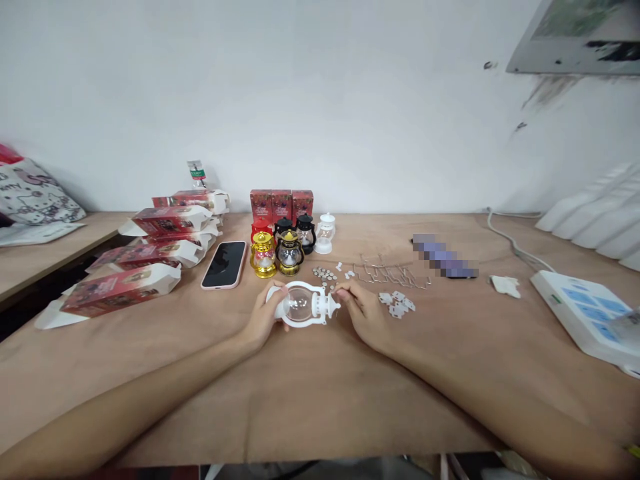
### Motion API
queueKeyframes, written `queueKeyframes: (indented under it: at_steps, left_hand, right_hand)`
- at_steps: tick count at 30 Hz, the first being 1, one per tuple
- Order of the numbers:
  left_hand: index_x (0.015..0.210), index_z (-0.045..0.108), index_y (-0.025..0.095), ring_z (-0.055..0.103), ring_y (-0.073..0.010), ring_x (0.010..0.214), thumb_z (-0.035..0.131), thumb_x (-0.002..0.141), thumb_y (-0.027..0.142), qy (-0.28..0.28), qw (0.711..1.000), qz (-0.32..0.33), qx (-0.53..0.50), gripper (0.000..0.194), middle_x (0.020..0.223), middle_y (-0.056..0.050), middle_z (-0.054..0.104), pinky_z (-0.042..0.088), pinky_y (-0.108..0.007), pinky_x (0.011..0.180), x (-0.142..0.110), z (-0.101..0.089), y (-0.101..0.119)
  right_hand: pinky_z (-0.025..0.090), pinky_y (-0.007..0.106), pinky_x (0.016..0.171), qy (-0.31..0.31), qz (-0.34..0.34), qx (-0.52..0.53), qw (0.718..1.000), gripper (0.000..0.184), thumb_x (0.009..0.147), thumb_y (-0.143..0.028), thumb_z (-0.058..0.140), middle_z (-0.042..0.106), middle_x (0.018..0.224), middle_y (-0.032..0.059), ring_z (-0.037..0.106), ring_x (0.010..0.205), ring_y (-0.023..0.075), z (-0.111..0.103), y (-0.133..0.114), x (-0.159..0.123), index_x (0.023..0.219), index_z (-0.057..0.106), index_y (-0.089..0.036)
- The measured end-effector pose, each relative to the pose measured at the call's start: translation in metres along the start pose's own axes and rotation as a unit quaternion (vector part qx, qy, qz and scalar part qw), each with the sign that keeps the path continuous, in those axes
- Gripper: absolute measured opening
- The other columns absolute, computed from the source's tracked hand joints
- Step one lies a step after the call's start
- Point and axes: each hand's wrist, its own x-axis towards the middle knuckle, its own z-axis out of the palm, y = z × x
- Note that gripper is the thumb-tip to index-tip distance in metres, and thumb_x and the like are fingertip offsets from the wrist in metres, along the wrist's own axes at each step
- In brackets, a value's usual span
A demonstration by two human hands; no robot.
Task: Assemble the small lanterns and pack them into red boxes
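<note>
A small white toy lantern (304,304) with a clear globe lies on its side between my hands, low over the brown table (310,393). My left hand (265,319) is closed around its base end. My right hand (363,313) pinches its top end with the fingertips. Just behind lie several small round button cells (325,273), several bent wire handles (390,273) and small white plastic pieces (399,305).
Finished little lanterns in gold (263,256), black (305,233), red and white (325,233) stand behind, before three red boxes (281,205). A phone (225,264) and flat red cartons (120,288) lie left. A white device (585,313) with a cable sits right.
</note>
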Motion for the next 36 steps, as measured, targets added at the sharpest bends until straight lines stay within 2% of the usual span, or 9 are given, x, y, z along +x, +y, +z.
queueKeyframes:
  at_steps: [4, 11, 16, 22, 26, 28, 30, 33, 36]
  left_hand:
    - [0.076, 0.047, 0.017, 0.051, -0.0098, 0.044, 0.066, 0.064, 0.05, 0.002, 1.0, 0.012, 0.022, 0.039, 0.062, 0.004, 0.055, 0.04, -0.019, 0.031, -0.002, 0.001, 0.0]
    - [0.08, 0.048, 0.018, 0.051, -0.0101, 0.046, 0.067, 0.064, 0.05, 0.003, 0.999, 0.015, 0.033, 0.04, 0.063, 0.004, 0.054, 0.041, -0.019, 0.033, -0.002, 0.001, -0.001]
    - [0.08, 0.046, 0.018, 0.05, -0.0093, 0.045, 0.065, 0.065, 0.052, 0.0, 0.999, 0.027, 0.041, 0.042, 0.062, 0.005, 0.053, 0.041, -0.018, 0.034, -0.005, 0.002, 0.001]
    - [0.083, 0.044, 0.019, 0.046, -0.008, 0.044, 0.063, 0.068, 0.054, -0.04, 0.993, 0.062, 0.087, 0.042, 0.059, 0.006, 0.051, 0.04, -0.019, 0.037, -0.012, 0.002, 0.006]
    - [0.085, 0.044, 0.019, 0.046, -0.0085, 0.046, 0.064, 0.069, 0.054, -0.05, 0.99, 0.088, 0.1, 0.043, 0.064, 0.005, 0.051, 0.04, -0.021, 0.041, -0.013, 0.0, 0.005]
    - [0.086, 0.044, 0.019, 0.047, -0.0093, 0.05, 0.066, 0.07, 0.05, -0.058, 0.985, 0.112, 0.116, 0.041, 0.067, 0.004, 0.051, 0.041, -0.022, 0.046, -0.013, -0.002, 0.003]
    - [0.088, 0.046, 0.019, 0.05, -0.0111, 0.06, 0.07, 0.068, 0.042, -0.06, 0.973, 0.165, 0.151, 0.039, 0.072, 0.003, 0.052, 0.043, -0.023, 0.055, -0.013, -0.003, 0.0]
    - [0.092, 0.05, 0.018, 0.052, -0.0154, 0.077, 0.073, 0.064, 0.03, -0.067, 0.94, 0.261, 0.211, 0.038, 0.084, -0.002, 0.054, 0.042, -0.026, 0.069, -0.014, -0.004, -0.002]
    - [0.096, 0.053, 0.018, 0.052, -0.0184, 0.085, 0.073, 0.064, 0.025, -0.069, 0.913, 0.312, 0.254, 0.038, 0.092, -0.004, 0.054, 0.041, -0.03, 0.077, -0.018, -0.003, 0.001]
  right_hand:
    - [0.041, 0.024, 0.064, -0.023, -0.045, -0.042, 0.998, 0.026, 0.092, -0.031, 0.038, 0.06, 0.071, 0.0018, 0.054, 0.066, 0.0138, -0.004, -0.002, 0.0, 0.076, 0.055, -0.02]
    - [0.042, 0.024, 0.061, -0.04, -0.045, -0.048, 0.997, 0.028, 0.091, -0.032, 0.04, 0.062, 0.07, 0.0025, 0.055, 0.064, 0.0148, -0.002, 0.003, 0.002, 0.074, 0.057, -0.02]
    - [0.041, 0.024, 0.06, -0.048, -0.015, -0.048, 0.998, 0.028, 0.09, -0.034, 0.041, 0.06, 0.067, 0.0015, 0.054, 0.062, 0.0148, -0.001, 0.003, 0.003, 0.072, 0.056, -0.02]
    - [0.038, 0.023, 0.057, -0.086, 0.034, -0.028, 0.995, 0.03, 0.089, -0.038, 0.039, 0.056, 0.063, -0.0009, 0.051, 0.06, 0.0136, 0.0, 0.006, 0.002, 0.069, 0.052, -0.02]
    - [0.038, 0.023, 0.059, -0.073, 0.068, -0.013, 0.995, 0.03, 0.088, -0.039, 0.04, 0.057, 0.064, -0.0014, 0.051, 0.062, 0.0135, 0.001, 0.008, 0.004, 0.068, 0.051, -0.02]
    - [0.039, 0.024, 0.059, -0.058, 0.087, 0.002, 0.994, 0.029, 0.087, -0.041, 0.042, 0.057, 0.065, -0.0015, 0.052, 0.062, 0.0137, 0.0, 0.011, 0.007, 0.069, 0.052, -0.02]
    - [0.039, 0.024, 0.057, -0.038, 0.106, 0.024, 0.993, 0.032, 0.086, -0.045, 0.044, 0.055, 0.06, -0.0021, 0.051, 0.059, 0.0135, -0.002, 0.017, 0.01, 0.068, 0.052, -0.02]
    - [0.039, 0.024, 0.053, -0.022, 0.133, 0.065, 0.989, 0.036, 0.084, -0.053, 0.046, 0.052, 0.053, -0.0034, 0.05, 0.052, 0.0127, -0.004, 0.025, 0.014, 0.068, 0.05, -0.02]
    - [0.041, 0.024, 0.051, -0.014, 0.145, 0.094, 0.985, 0.04, 0.08, -0.058, 0.05, 0.054, 0.055, -0.0028, 0.051, 0.051, 0.0121, -0.005, 0.029, 0.014, 0.069, 0.05, -0.02]
